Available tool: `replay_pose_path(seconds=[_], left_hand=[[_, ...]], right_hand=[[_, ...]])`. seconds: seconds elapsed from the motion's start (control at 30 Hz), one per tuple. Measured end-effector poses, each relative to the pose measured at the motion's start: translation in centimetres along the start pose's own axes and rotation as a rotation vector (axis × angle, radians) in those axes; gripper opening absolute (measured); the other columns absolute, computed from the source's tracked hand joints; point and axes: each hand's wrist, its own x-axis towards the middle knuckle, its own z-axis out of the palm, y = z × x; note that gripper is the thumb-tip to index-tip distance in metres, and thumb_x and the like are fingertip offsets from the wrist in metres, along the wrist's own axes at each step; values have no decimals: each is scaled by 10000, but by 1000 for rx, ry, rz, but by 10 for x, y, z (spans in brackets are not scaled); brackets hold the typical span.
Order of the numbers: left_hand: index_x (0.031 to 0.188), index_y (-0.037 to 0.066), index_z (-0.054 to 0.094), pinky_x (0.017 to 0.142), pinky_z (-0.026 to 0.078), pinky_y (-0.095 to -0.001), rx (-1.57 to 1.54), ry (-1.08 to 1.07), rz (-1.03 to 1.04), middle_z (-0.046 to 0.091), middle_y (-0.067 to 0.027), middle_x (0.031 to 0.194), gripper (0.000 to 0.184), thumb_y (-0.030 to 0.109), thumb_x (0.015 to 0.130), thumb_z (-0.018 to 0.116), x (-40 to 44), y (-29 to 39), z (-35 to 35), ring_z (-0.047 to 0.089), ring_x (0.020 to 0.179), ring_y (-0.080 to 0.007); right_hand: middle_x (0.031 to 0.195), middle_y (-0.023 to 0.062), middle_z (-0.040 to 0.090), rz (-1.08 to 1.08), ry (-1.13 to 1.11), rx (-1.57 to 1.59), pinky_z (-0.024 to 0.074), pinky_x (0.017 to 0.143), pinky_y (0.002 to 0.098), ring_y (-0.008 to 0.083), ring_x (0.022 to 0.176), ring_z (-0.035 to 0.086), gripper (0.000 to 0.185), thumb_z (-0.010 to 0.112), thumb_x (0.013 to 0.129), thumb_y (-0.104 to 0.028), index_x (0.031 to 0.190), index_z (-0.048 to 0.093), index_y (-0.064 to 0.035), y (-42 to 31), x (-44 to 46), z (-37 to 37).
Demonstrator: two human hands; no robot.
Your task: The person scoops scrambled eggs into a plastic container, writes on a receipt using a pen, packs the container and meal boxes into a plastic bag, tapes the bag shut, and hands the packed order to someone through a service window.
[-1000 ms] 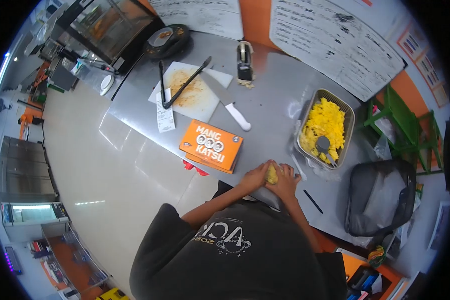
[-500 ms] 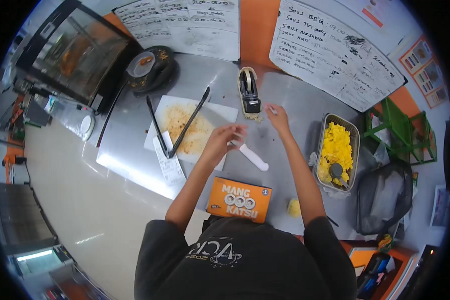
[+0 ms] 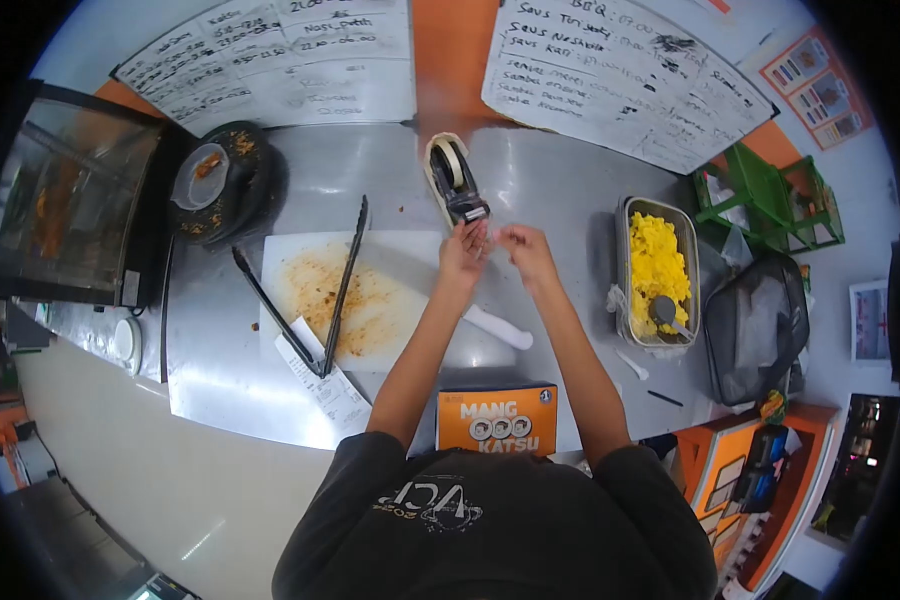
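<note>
Both hands are close together at the front of the black tape dispenser point(image 3: 456, 180). My left hand point(image 3: 465, 255) is beside its cutting edge, fingers closed on something I cannot make out. Just to the right, my right hand point(image 3: 526, 250) has its fingertips pinched, and what lies between them is too small to tell. Below the hands, the white-handled knife point(image 3: 498, 327) rests partly on the stained white cutting board point(image 3: 410, 268). Black tongs point(image 3: 342, 300) lie spread on the board, over a paper receipt point(image 3: 320, 380). An orange box point(image 3: 497, 418) stands near my body.
A metal tray point(image 3: 625, 270) of yellow food point(image 3: 658, 255) with a scoop is on the right, near a black bag point(image 3: 757, 330) and green racks point(image 3: 760, 205). A round black object point(image 3: 228, 180) and a glass cabinet point(image 3: 65, 200) stand left. Whiteboards lean behind.
Both hands left the small yellow item near the table's front edge and moved up to the tape dispenser. They have since come closer together. The view has shifted too.
</note>
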Motion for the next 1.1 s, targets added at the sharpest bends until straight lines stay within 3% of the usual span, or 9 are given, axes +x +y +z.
replay_pose_path(seconds=[0.07, 0.17, 0.27, 0.47, 0.53, 0.7, 0.77, 0.93, 1.1], left_hand=[[997, 21, 552, 720, 416, -263, 30, -2, 32, 596, -40, 972, 360, 352, 854, 539, -2, 1, 2, 546, 857, -113], [975, -8, 560, 679, 448, -236, 70, 50, 100, 603, -71, 955, 292, 232, 820, 618, -12, 0, 14, 568, 824, -124], [868, 50, 602, 653, 416, -195, 103, 20, 200, 630, -33, 847, 126, 126, 783, 656, -9, -8, 13, 554, 722, -65], [840, -75, 612, 642, 525, -226, 225, 37, 408, 628, -130, 790, 135, -52, 716, 659, 14, -14, -1, 612, 690, -176], [816, -105, 616, 639, 534, -246, 304, 4, 405, 627, -148, 782, 135, -64, 698, 666, 20, -10, -6, 618, 676, -191], [821, -103, 605, 649, 542, -258, 696, 52, 351, 627, -150, 800, 143, -57, 700, 665, 26, -6, -21, 627, 701, -199], [847, -84, 599, 676, 539, -261, 577, -9, 299, 628, -137, 828, 159, -21, 717, 664, 26, -8, -11, 629, 745, -198], [844, -23, 594, 751, 506, -250, 593, -219, 187, 626, -94, 858, 105, 51, 779, 630, -89, -6, 88, 619, 821, -189], [785, -30, 634, 720, 470, -234, 1086, -218, 576, 632, -85, 762, 108, 77, 787, 644, -233, -91, 92, 603, 759, -137]], right_hand=[[617, -40, 506, 54, 34, -46, 300, 519, 196, 40, 568, 403, 145, 631, 793, -163, 691, 610, -63, 10, -45, -10], [626, -21, 528, 100, 58, -62, 336, 531, 208, 51, 578, 429, 135, 623, 797, -142, 722, 621, -29, 36, -93, -22], [638, 20, 559, 122, 89, -136, 381, 567, 228, 79, 611, 483, 147, 631, 785, -143, 727, 626, -9, 57, -109, -27], [630, 73, 592, 83, 52, -258, 437, 587, 266, 127, 618, 553, 162, 653, 751, -163, 722, 631, -6, 79, -94, -25], [612, 24, 575, 91, 63, -271, 415, 563, 238, 85, 592, 510, 141, 645, 767, -143, 721, 624, -11, 72, -96, -24], [628, 39, 604, 65, 76, -310, 424, 569, 250, 92, 597, 533, 133, 653, 751, -161, 733, 636, -30, 69, -101, -20], [635, 34, 600, 46, 79, -255, 423, 572, 249, 92, 604, 530, 136, 650, 755, -166, 740, 632, -32, 70, -102, -31], [684, -18, 502, -87, -36, 95, 395, 624, 227, 70, 660, 457, 159, 605, 814, -175, 782, 554, -27, 30, -158, -110], [737, -5, 445, -203, -164, -195, 355, 648, 224, 61, 719, 417, 179, 562, 852, -165, 751, 506, -28, -4, -237, -211]])
